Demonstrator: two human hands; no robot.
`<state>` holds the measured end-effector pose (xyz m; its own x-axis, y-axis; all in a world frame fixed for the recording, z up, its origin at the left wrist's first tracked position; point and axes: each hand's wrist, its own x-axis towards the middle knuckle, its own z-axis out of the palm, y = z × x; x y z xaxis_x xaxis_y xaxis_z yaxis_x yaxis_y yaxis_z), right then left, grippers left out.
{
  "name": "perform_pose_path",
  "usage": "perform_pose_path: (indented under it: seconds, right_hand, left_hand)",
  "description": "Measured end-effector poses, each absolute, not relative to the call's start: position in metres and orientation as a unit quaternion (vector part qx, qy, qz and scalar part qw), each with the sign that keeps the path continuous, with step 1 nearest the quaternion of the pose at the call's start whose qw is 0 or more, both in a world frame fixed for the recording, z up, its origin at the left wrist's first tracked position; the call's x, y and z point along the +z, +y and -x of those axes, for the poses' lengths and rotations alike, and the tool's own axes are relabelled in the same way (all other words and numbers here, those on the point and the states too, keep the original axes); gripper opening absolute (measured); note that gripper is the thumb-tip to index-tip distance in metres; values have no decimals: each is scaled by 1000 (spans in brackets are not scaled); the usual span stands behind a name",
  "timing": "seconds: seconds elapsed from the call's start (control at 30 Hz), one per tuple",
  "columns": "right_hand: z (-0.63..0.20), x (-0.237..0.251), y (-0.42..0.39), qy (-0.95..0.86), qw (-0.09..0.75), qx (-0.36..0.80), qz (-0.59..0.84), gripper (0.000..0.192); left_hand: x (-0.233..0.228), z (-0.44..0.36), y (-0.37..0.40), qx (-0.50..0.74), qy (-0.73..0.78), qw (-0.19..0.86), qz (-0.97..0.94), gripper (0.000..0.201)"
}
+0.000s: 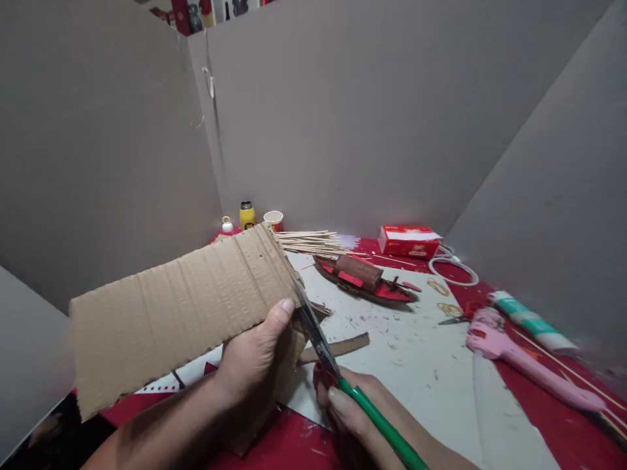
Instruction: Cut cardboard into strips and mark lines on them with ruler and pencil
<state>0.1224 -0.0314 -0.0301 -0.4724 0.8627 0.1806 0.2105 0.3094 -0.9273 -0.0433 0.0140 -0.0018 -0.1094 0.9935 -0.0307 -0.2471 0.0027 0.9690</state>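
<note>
We hold a corrugated cardboard sheet (181, 313) in our left hand (249, 359), raised above the red table (289, 444); thumb pinches it from the front, remaining fingers hidden behind. Our right hand (353, 405) grips green-handled scissors (337, 372), fingers curled tight round the handle. Blades meet the sheet's right edge, just beside the left thumb. Behind: model boat (365, 279) on white paper (416, 352), bundle of wooden skewers (313, 241), pink glue gun (519, 359) at right.
</note>
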Motion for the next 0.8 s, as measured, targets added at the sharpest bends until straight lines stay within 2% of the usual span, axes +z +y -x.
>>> perform_pose_path:
  seconds: [0.17,0.47,0.6,0.7,0.8]
  right_hand:
    - [-117,-17,-35,-718,372,452,377,48]
    - [-104,-17,-41,-664,431,464,397,53]
    - [-106,-21,-42,-671,410,465,407,52]
    - [-110,-28,-44,-663,394,486,411,54]
    - [-111,-37,-46,-651,359,525,415,56]
  left_hand:
    - [-4,43,15,583,467,527,-406,32]
    - [1,40,11,585,448,558,-382,34]
    - [5,38,7,567,436,596,-364,32]
    - [4,39,8,588,438,565,-379,25]
    - [1,42,11,582,446,543,-409,28]
